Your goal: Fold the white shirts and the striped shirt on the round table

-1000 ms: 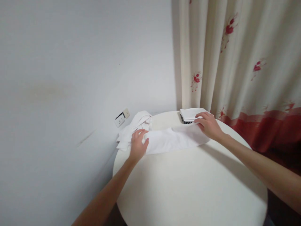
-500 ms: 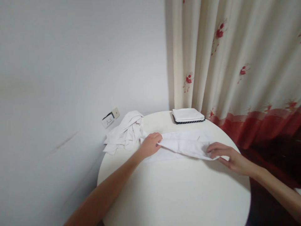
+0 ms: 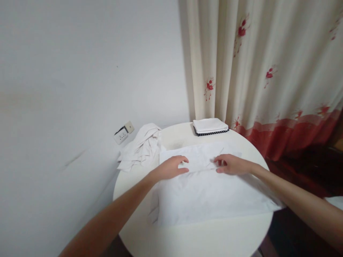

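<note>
Left hand and right hand flat, unclenched, on white cloth, round table

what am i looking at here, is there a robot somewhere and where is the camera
There is no machine: the two bare arms belong to a person, and the view comes from a camera worn on that person's head, looking forward and down. A round white table stands by a wall and a flowered curtain. A white cloth lies spread on it, its far edge folded over. The left hand and the right hand rest on that fold; whether they pinch it I cannot tell. At the table's far left lies a crumpled white pile, at the back a folded stack.
</note>
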Tool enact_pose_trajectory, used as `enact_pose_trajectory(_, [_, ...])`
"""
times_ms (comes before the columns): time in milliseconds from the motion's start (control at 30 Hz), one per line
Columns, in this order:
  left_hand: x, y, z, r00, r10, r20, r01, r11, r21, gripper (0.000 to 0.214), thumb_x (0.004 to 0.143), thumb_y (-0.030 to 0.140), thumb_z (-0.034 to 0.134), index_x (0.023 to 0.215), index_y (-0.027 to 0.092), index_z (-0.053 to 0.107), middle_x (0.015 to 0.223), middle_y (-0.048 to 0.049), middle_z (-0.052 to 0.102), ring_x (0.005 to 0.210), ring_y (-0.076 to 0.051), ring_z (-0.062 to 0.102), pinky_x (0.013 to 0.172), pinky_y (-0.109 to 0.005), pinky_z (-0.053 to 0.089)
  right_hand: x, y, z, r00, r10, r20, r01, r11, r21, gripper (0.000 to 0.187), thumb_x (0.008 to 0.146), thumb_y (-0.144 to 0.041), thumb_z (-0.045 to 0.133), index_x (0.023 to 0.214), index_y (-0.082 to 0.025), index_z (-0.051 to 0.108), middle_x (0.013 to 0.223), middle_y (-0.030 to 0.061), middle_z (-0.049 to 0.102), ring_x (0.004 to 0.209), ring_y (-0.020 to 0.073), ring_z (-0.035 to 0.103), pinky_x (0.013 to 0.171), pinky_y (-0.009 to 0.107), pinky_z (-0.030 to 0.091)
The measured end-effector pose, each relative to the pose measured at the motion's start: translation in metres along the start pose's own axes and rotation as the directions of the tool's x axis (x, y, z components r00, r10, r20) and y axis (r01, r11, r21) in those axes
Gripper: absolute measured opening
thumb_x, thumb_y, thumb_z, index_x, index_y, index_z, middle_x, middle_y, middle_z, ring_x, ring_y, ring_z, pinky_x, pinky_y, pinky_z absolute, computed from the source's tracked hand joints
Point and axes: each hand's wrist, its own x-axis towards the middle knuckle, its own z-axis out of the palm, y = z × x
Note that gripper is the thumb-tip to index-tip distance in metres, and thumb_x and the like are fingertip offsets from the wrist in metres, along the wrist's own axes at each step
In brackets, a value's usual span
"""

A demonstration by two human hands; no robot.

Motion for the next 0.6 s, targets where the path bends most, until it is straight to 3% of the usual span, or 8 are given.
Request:
enact_pose_trajectory(133, [0.011, -0.009, 0.034, 0.993, -0.007, 0.116, 0.004, 1.000, 0.026, 0.040, 0.082, 0.040, 0.071, 0.115, 0.018, 0.068, 0.117, -0.0099, 0.071, 0.099, -0.026, 0.067, 0.088, -0.036, 0.050, -0.017, -0.020, 0.007, 0.987, -0.053, 0.149, 0.058, 0.998, -0.027, 0.020, 0.074, -0.025, 0.068, 0.093, -0.018, 0.069, 0.080, 0.0002, 0.066, 0.073, 0.0174, 0.059, 0.066, 0.026, 0.043])
enact_pose_trajectory(233, [0.011, -0.002, 0.046, 0.992, 0.054, 0.117, -0.060, 0.997, 0.054, 0.034, 0.087, 0.039, 0.068, 0.113, 0.018, 0.070, 0.112, -0.0093, 0.070, 0.097, -0.025, 0.066, 0.088, -0.034, 0.049, -0.035, -0.038, 0.011, 0.986, -0.114, 0.124, 0.128, 0.985, -0.116, 0.014, 0.071, -0.013, 0.061, 0.083, -0.019, 0.065, 0.075, -0.0017, 0.063, 0.070, 0.0152, 0.055, 0.064, 0.024, 0.037])
enact_pose_trajectory(300, [0.012, 0.005, 0.048, 0.987, 0.116, 0.108, -0.119, 0.992, 0.028, 0.027, 0.096, 0.037, 0.054, 0.106, 0.019, 0.072, 0.105, -0.0079, 0.071, 0.097, -0.023, 0.065, 0.089, -0.033, 0.047, -0.045, -0.048, 0.017, 0.984, -0.151, 0.097, 0.169, 0.960, -0.222, 0.015, 0.071, -0.007, 0.057, 0.078, -0.020, 0.061, 0.071, -0.0019, 0.062, 0.067, 0.0143, 0.054, 0.062, 0.024, 0.034])
enact_pose_trajectory(367, [0.012, 0.012, 0.048, 0.981, 0.167, 0.095, -0.167, 0.986, -0.013, 0.033, 0.101, 0.033, 0.044, 0.100, 0.020, 0.074, 0.101, -0.0075, 0.070, 0.098, -0.021, 0.065, 0.091, -0.032, 0.046, -0.052, -0.056, 0.024, 0.973, -0.226, 0.055, 0.231, 0.911, -0.343, 0.018, 0.075, -0.004, 0.054, 0.077, -0.020, 0.060, 0.073, -0.0007, 0.063, 0.066, 0.0145, 0.054, 0.062, 0.025, 0.033])
enact_pose_trajectory(500, [0.006, 0.022, 0.046, 0.966, 0.188, 0.176, -0.179, 0.981, -0.069, 0.028, 0.093, 0.042, 0.062, 0.106, 0.020, 0.073, 0.104, -0.0072, 0.072, 0.097, -0.022, 0.066, 0.086, -0.030, 0.047, -0.066, -0.066, 0.032, 0.885, -0.465, -0.031, 0.388, 0.772, -0.504, 0.024, 0.087, -0.002, 0.045, 0.082, -0.020, 0.060, 0.080, 0.0040, 0.065, 0.070, 0.0172, 0.055, 0.062, 0.028, 0.036])
enact_pose_trajectory(600, [-0.007, 0.028, 0.047, 0.939, 0.167, 0.299, -0.168, 0.986, -0.022, 0.033, 0.083, 0.041, 0.074, 0.110, 0.023, 0.072, 0.106, -0.0055, 0.074, 0.098, -0.026, 0.068, 0.083, -0.031, 0.048, -0.080, -0.078, 0.031, 0.828, -0.559, -0.049, 0.485, 0.756, -0.439, 0.027, 0.094, -0.007, 0.042, 0.079, -0.021, 0.060, 0.077, 0.0047, 0.063, 0.070, 0.0178, 0.054, 0.062, 0.029, 0.038])
